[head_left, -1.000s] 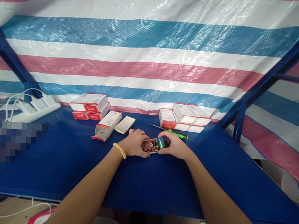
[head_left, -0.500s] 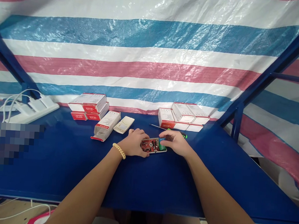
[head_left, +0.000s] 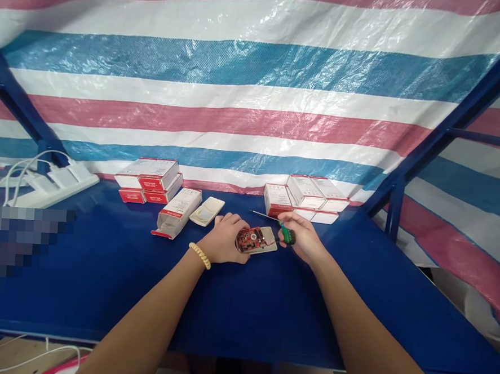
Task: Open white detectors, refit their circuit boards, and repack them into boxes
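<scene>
From my remote seat I keep the left hand (head_left: pixel 226 241) clasped around the left end of the white casing (head_left: pixel 271 238), its red circuit board (head_left: pixel 251 239) facing up on the blue table (head_left: pixel 121 280). My right hand (head_left: pixel 305 239) grips the green battery (head_left: pixel 288 235) just beside the casing's right end, near the screwdriver (head_left: pixel 262 214).

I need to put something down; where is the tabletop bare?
Bare tabletop lies between the left forearm and right forearm, and from the latter to the blue frame. Crowded: around the open device in the left hand, green battery in the right hand, screwdriver, white cover and open box.
</scene>
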The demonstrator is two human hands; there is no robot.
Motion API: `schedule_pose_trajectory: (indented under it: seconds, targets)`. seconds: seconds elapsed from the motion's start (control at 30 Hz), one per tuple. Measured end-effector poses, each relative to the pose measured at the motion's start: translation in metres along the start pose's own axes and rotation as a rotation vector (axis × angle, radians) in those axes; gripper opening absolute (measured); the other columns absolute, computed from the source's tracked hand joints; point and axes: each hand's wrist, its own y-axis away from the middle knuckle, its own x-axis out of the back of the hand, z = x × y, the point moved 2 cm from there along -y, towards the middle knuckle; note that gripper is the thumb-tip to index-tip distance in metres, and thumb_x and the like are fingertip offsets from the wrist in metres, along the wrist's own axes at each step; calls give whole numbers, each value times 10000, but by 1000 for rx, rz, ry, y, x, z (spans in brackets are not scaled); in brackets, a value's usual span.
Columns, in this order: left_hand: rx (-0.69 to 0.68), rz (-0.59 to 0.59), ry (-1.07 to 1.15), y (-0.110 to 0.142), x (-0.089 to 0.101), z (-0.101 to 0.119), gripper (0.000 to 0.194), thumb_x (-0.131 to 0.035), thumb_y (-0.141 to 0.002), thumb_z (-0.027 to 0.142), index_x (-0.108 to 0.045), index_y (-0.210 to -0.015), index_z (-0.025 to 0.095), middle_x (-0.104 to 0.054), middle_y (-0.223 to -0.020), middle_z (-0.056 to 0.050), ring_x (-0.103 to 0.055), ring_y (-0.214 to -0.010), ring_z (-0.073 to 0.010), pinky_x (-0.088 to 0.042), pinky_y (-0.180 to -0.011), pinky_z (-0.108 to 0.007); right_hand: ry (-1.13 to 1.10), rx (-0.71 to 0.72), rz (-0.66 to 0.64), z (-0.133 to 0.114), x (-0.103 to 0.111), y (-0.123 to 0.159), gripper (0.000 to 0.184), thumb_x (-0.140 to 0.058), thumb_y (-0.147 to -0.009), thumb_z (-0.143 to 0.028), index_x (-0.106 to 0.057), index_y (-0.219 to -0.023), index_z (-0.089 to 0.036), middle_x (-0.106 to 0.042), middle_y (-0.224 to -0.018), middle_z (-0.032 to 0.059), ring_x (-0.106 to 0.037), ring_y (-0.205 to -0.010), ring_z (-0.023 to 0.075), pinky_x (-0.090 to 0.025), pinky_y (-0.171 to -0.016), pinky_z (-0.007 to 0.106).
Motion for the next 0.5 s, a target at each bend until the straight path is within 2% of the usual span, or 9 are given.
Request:
schedule_pose_trajectory:
  seconds: [0.07,0.13,0.2,0.27,0.33,0.43,0.5]
  targets:
    - [-17,29,-22,0,1,2,537,-722,-549,446,-585,-1006,201,-566,-979,-48,-499,-961,-262,-327,-854,-423,213,-58,-27,3,0,0,136,-629,-699,-307,-566,-758,-202,-447,-465,-71,-414,-338,93,-295,-310,217]
    - [-12,82,-50,1,2,2,515,-714,-555,409,-579,-1003,193,-559,-981,-57,-496,-966,-265,-326,-859,-424,465,-95,-110,5,-2,2,182,-617,-738,-372,-586,-726,-193,-410,-404,-73,-353,-293,88,-250,-284,221]
    - [10,133,-63,1,3,1,522,-714,-542,355,-566,-1012,184,-551,-992,-63,-495,-974,-266,-328,-866,-421,657,-104,-189,4,-4,4,276,-612,-759,-456,-627,-734,-181,-438,-406,-55,-351,-296,90,-257,-286,233]
    - [23,144,-55,1,3,-1,553,-722,-524,337,-557,-1027,178,-548,-1000,-64,-497,-978,-267,-333,-865,-418,762,-76,-203,1,-5,6,330,-632,-743,-505,-655,-751,-177,-513,-472,-27,-390,-331,94,-292,-315,246]
    - [21,119,-43,1,2,-2,567,-732,-522,361,-562,-1031,177,-552,-1003,-63,-502,-979,-271,-337,-859,-419,830,18,-191,-3,-5,7,316,-677,-708,-495,-664,-729,-180,-599,-587,6,-477,-422,114,-358,-392,262]
    - [29,77,-40,1,2,-3,570,-740,-532,430,-584,-1022,183,-568,-1002,-61,-511,-984,-278,-332,-873,-432,911,179,-230,-7,-4,8,283,-774,-611,-440,-684,-719,-193,-662,-754,31,-587,-666,179,-442,-586,298]
    - [50,63,-41,1,3,-3,570,-739,-542,475,-597,-1016,190,-580,-1000,-63,-516,-986,-282,-326,-890,-440,951,219,-274,-6,-2,9,393,-844,-496,-415,-714,-803,-206,-663,-837,35,-597,-781,215,-456,-674,320]
